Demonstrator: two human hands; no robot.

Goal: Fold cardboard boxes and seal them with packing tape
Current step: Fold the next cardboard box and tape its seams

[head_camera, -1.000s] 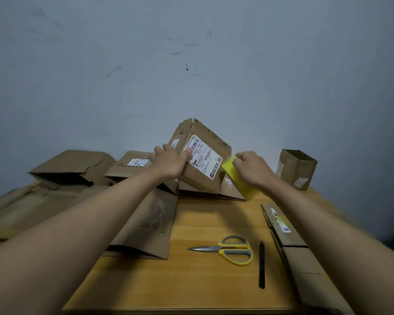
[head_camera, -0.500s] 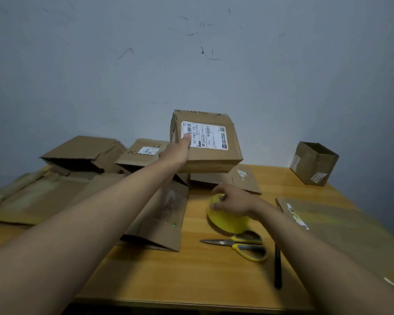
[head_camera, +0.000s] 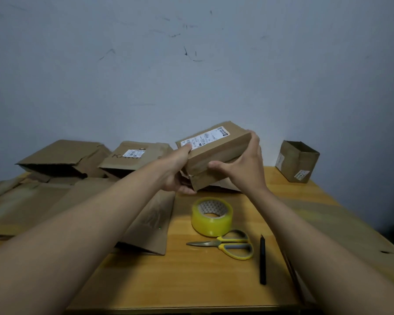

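Tape roll (head_camera: 212,216) now sits released on the counter (head_camera: 214,280); both hands, left (head_camera: 178,173) and right (head_camera: 243,167), grip the labelled box (head_camera: 214,153), probably sealed

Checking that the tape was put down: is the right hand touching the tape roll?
Apart. The head view shows the right hand gripping the box, with bare table between it and the tape roll below.
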